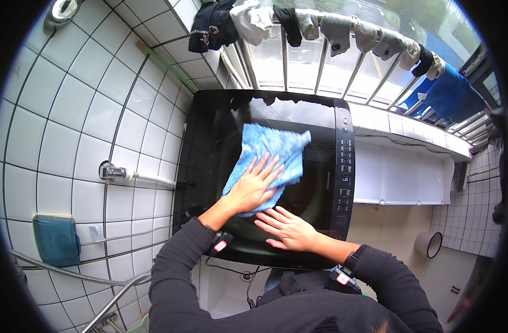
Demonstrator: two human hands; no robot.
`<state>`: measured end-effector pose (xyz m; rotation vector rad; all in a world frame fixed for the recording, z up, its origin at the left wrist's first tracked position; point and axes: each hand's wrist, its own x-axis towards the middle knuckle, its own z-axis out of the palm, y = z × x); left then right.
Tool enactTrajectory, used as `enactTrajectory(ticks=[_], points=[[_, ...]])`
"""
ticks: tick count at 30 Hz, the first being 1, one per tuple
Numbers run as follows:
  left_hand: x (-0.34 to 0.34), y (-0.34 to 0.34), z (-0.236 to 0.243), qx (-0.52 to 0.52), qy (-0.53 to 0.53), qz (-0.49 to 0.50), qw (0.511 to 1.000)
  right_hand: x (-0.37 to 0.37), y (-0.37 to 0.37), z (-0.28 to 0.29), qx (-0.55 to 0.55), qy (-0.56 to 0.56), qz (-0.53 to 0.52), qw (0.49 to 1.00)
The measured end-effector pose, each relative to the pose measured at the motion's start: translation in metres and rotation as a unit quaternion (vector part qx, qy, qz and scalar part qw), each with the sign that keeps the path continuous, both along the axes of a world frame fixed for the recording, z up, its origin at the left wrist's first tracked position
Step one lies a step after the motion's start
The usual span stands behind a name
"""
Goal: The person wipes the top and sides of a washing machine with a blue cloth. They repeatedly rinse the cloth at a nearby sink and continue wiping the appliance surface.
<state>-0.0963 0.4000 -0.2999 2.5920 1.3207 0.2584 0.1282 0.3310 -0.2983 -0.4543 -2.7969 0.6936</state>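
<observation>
On the glossy black lid of a top-loading washing machine (315,222) lies a crumpled light blue cloth (273,141), slightly blurred. My left hand (257,183) rests on the cloth with its fingers stretched out flat over it. My right hand (284,230) lies open on the lid just below the cloth, fingers spread, holding nothing. A control panel (345,166) runs down the lid's right side. Both my forearms come in from the lower edge in dark sleeves, each with a small device at the wrist.
Tiled wall at left bears a tap with hose (112,171) and a teal box (55,238). Socks (334,33) and blue fabric (448,94) hang on the window bars. At right are a long white basin (401,172) and a cylindrical bin (428,244).
</observation>
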Motion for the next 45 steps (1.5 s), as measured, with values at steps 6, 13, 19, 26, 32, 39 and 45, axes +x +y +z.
enactTrajectory(ticks=[6,13,19,26,32,39,45], points=[[-0.092,0.048,0.019,0.069,0.034,0.237,0.968,0.0,0.0,-0.002,-0.013,0.019,-0.007,1.0],[-0.033,0.199,-0.021,0.122,0.191,0.46,0.859,-0.001,0.0,-0.003,-0.025,0.018,-0.008,1.0],[0.11,0.209,-0.033,0.109,0.013,0.196,0.974,-0.001,0.002,-0.002,-0.029,-0.007,0.001,1.0],[0.069,0.074,-0.006,0.097,0.006,0.017,0.995,-0.001,0.0,-0.006,-0.012,0.026,-0.008,1.0],[-0.054,0.064,0.018,0.062,0.207,0.274,0.937,-0.001,-0.002,-0.013,-0.017,0.054,-0.013,0.998],[-0.012,0.175,-0.021,0.068,0.12,0.449,0.883,-0.003,-0.004,-0.017,-0.014,0.064,-0.016,0.998],[0.134,0.241,-0.024,0.053,0.105,0.306,0.945,-0.001,-0.001,-0.014,-0.018,0.088,-0.02,0.996]])
